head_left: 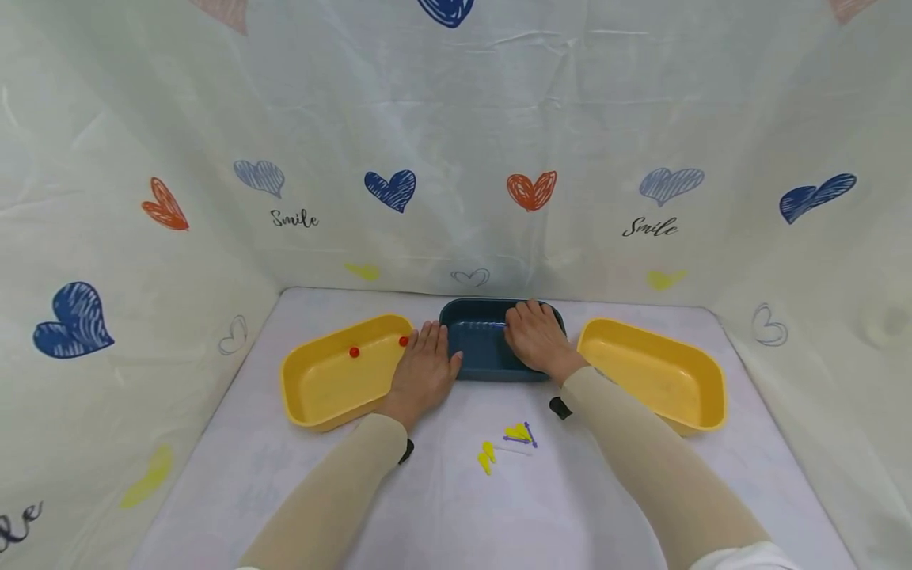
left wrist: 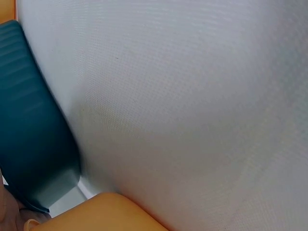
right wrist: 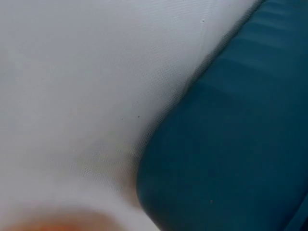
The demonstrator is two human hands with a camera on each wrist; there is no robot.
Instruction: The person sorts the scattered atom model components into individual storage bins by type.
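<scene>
A dark teal tray [head_left: 484, 340] stands at the back middle of the table. My left hand [head_left: 422, 368] lies at its left end, fingers straight and close together, partly over the right side of the left yellow tray [head_left: 321, 388]. My right hand [head_left: 536, 336] is over the right part of the teal tray, fingers bent. Whether those fingers hold anything is hidden beneath the hand. Two small red balls, one a red ball [head_left: 354, 352] in full view, are in the left yellow tray. Both wrist views show the teal tray's outer wall [left wrist: 33, 115] [right wrist: 231, 134], but neither shows the fingers clearly.
Another yellow tray [head_left: 651, 372] stands at the right, partly behind the right forearm. Between the forearms lie small yellow pieces [head_left: 484, 463], purple sticks [head_left: 530, 434] and a thin whitish stick [head_left: 513, 451]. A heart-printed cloth [head_left: 463, 237] hangs behind the table.
</scene>
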